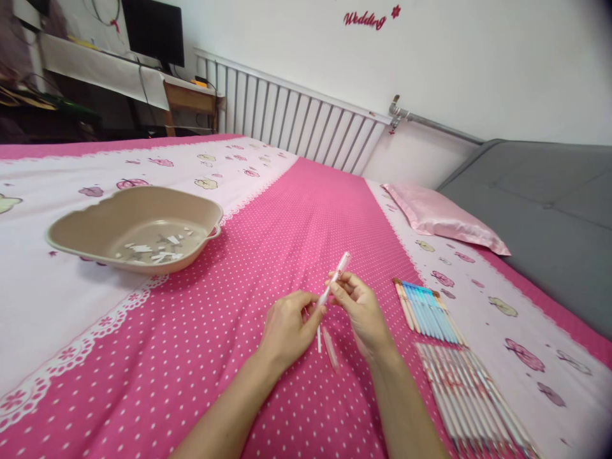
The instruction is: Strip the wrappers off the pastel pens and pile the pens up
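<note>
My left grip point(289, 326) is clamped on the lower end of a pink-and-white pen point(343, 261), my right grip point(362, 310) on its middle; the pen slants between them, upper tip projecting. Below, a translucent pink tube point(329, 349) lies on the bedspread point(205, 344).

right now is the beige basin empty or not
Not empty: the beige basin holds small white pieces scattered across its bottom.

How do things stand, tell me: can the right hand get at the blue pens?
Probably yes: only bedsheet shows between the right hand and the blue pens, though that hand is occupied, holding a pen.
</note>
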`<state>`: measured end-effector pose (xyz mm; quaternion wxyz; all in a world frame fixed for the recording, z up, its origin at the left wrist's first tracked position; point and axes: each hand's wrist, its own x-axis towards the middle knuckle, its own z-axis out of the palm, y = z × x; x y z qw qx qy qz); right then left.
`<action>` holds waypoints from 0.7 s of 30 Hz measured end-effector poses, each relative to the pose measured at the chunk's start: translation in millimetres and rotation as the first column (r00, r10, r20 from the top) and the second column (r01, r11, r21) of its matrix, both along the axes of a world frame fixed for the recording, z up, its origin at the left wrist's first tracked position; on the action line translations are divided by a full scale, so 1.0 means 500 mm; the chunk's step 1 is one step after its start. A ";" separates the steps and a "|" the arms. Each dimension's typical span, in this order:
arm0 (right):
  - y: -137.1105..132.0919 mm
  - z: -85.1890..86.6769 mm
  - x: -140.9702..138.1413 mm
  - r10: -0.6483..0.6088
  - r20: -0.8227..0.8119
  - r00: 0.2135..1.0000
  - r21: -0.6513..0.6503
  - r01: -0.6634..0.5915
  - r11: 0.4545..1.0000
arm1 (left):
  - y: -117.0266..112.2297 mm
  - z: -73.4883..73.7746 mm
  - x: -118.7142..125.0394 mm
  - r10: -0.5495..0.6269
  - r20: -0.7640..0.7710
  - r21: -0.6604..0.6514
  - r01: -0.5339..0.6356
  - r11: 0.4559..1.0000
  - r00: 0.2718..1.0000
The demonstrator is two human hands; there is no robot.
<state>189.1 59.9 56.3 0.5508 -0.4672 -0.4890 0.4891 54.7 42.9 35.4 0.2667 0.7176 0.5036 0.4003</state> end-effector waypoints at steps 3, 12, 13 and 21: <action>0.000 0.001 0.002 0.006 -0.005 1.000 -0.016 -0.007 1.000 | 0.000 0.001 -0.001 -0.009 -0.006 -0.013 0.009 1.000 1.000; 0.002 -0.001 0.006 0.019 -0.022 1.000 -0.032 -0.019 0.999 | -0.003 0.007 -0.001 -0.038 0.023 -0.041 0.039 0.998 0.999; 0.002 -0.001 0.006 0.020 -0.021 1.000 -0.033 -0.021 0.999 | -0.003 0.007 -0.001 -0.039 0.024 -0.042 0.040 0.998 0.999; 0.003 -0.002 0.006 0.020 -0.015 1.000 -0.008 -0.020 1.000 | -0.002 0.006 0.000 -0.027 0.029 -0.018 0.027 0.999 0.999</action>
